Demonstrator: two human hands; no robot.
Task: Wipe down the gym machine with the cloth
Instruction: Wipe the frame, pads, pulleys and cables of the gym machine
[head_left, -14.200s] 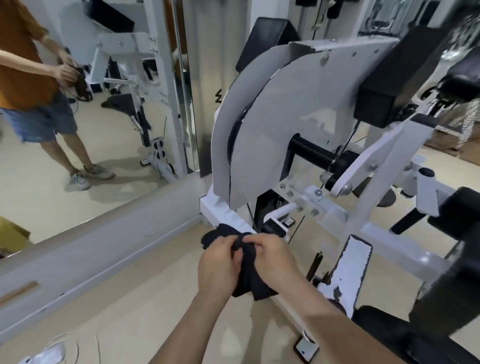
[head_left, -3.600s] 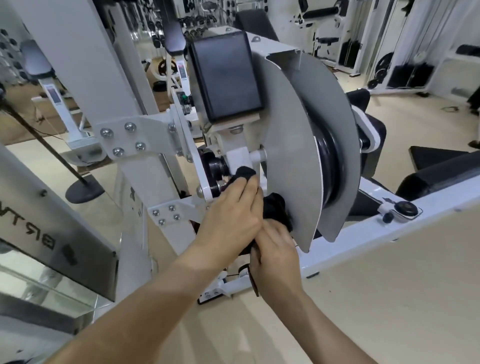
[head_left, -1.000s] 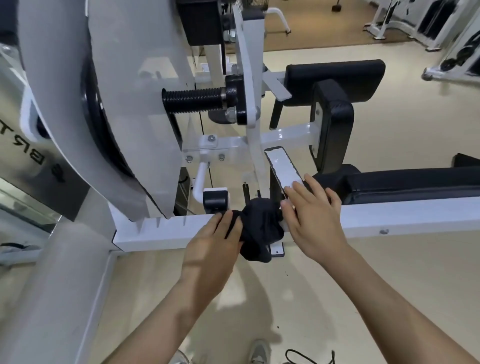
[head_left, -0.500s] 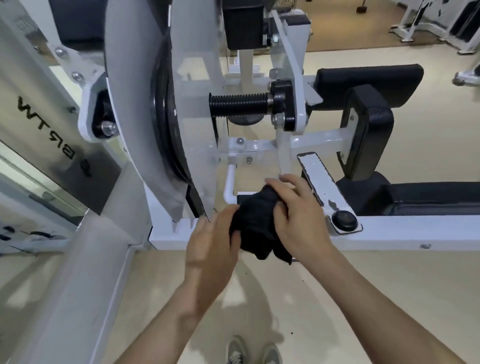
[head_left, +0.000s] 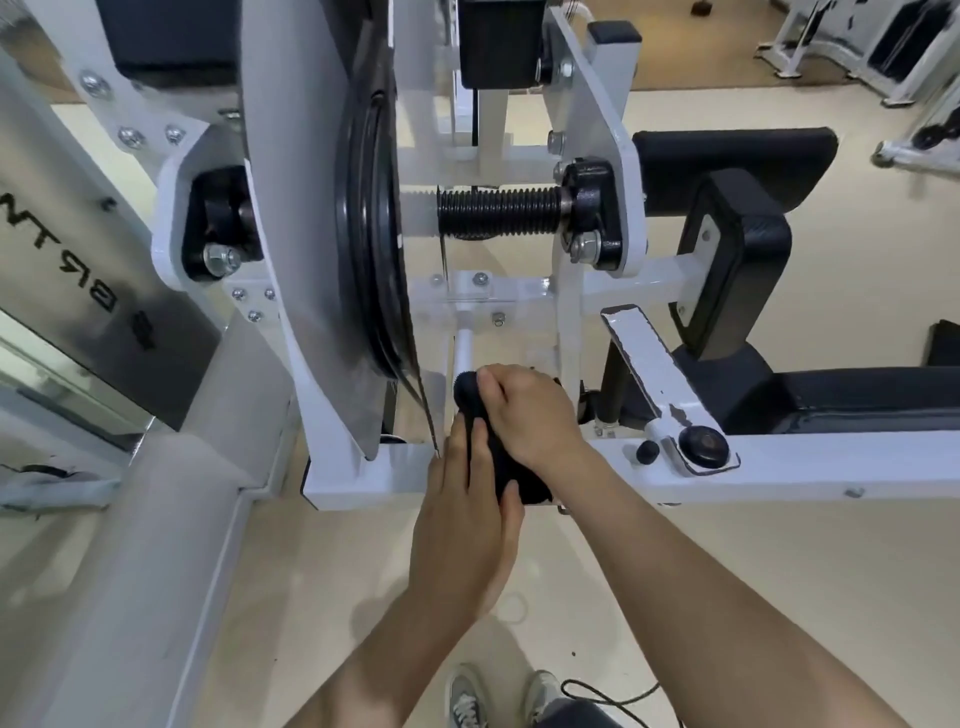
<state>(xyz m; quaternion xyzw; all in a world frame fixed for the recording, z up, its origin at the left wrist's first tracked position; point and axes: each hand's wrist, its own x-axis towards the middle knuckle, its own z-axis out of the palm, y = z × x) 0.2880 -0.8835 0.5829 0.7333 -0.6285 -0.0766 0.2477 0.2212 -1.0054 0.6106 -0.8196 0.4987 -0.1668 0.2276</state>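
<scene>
A white gym machine (head_left: 831, 467) with a grey cam plate and black pulley fills the view. A black cloth (head_left: 493, 457) is bunched over the machine's low horizontal frame bar, just below a short white post. My right hand (head_left: 530, 410) grips the cloth's upper end, fingers curled over it. My left hand (head_left: 467, 519) holds the cloth's lower end from below, thumb and fingers wrapped round it. Most of the cloth is hidden between the two hands.
The grey cam plate (head_left: 322, 270) hangs close on the left of my hands. A black threaded shaft (head_left: 498, 213) runs above. Black pads (head_left: 737, 270) and a white lever (head_left: 649, 374) stand to the right. My shoes (head_left: 498, 696) and beige floor lie below.
The view has come closer to the machine. Both hands with the cloth have shifted up the frame toward the short white post; my right hand now sits higher over the cloth.
</scene>
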